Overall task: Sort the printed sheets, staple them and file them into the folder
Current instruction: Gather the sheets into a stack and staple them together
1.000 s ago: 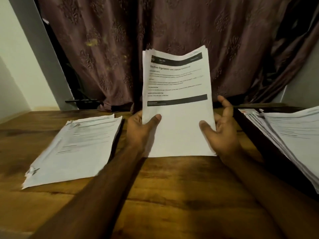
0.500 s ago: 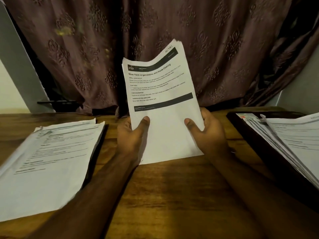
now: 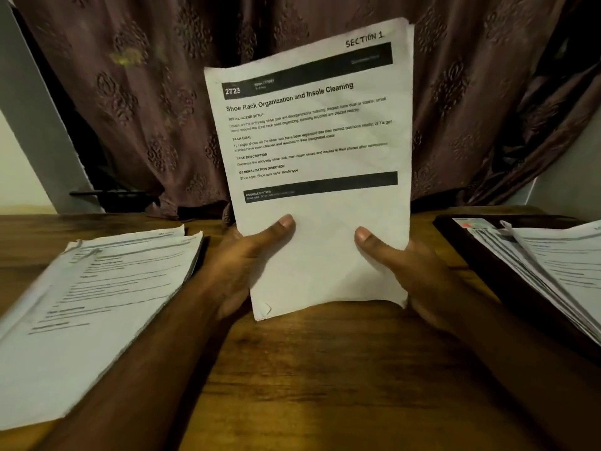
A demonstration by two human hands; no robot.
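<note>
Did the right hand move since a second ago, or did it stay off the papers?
Yes. The right hand closed in toward the left and now grips the held papers; before, it was open beside them.

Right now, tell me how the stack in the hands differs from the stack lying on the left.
The held stack stands upright, tilted, its bottom edge on the table; the left stack lies flat. The left hand and right hand grip the held stack; nothing touches the left stack. The held stack's text reads clearly; the left stack's is blurred. Both are white printed sheets.
</note>
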